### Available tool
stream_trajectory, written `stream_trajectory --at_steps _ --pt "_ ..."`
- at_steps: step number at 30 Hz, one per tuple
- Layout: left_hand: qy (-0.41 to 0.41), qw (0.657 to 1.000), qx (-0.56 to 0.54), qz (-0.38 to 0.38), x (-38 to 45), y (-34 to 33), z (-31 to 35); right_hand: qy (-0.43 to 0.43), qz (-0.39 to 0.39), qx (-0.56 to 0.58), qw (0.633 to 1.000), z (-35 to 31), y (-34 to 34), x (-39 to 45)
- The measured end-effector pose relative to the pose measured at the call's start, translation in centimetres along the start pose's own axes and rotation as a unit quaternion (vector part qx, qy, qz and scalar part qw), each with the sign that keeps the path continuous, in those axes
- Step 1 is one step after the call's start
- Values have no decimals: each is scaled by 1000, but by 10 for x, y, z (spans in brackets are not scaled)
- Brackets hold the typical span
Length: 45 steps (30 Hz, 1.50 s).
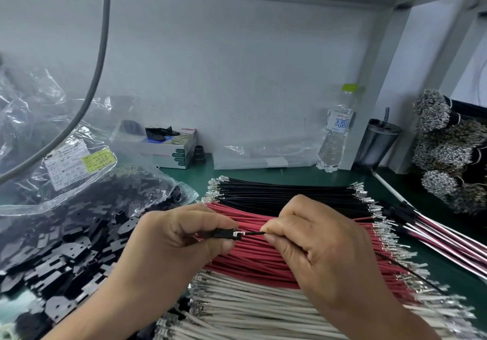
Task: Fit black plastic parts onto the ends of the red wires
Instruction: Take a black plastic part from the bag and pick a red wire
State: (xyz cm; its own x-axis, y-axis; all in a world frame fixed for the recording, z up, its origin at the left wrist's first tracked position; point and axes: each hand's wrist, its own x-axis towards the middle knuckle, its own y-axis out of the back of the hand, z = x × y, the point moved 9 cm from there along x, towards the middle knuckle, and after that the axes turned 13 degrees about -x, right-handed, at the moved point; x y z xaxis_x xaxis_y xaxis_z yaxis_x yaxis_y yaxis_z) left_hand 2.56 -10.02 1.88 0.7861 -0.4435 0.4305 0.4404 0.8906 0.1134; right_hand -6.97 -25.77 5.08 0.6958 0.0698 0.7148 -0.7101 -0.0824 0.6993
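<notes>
Left hand (pixel 184 237) is pinching a black plastic part (pixel 227 234); right hand (pixel 313 245) is pinching a thin black wire (pixel 254 233) entering it, above red wires (pixel 263 258). Bag label (pixel 71 167) is showing "500".

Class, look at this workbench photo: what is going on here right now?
A person is assembling wire connectors. The left hand pinches a black plastic part, while the right hand feeds a thin black wire into its end. Below lie rows of black wires, red wires and white wires.
</notes>
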Motion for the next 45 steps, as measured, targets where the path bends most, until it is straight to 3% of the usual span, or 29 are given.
stream_trajectory --at_steps 3,7,10,22,36,45 --pt "-4 1000 9 -2 -1 0 1 -10 3 23 1000 0 -3 0" --pt "62 992 -113 -19 -2 -5 -11 -20 0 83 996 -3 -8 -2" --pt "78 987 -143 -20 -1 -6 -15 -21 7 84 996 -3 -6 -1" --pt "22 998 -59 -13 0 -3 -11 8 21 36 999 -9 -3 -2" --pt "-15 998 -53 -6 -1 -3 -8 3 18 47 999 -9 -5 -2" --pt "-27 999 -38 -5 -3 -4 -8 42 27 15 999 -17 2 2"
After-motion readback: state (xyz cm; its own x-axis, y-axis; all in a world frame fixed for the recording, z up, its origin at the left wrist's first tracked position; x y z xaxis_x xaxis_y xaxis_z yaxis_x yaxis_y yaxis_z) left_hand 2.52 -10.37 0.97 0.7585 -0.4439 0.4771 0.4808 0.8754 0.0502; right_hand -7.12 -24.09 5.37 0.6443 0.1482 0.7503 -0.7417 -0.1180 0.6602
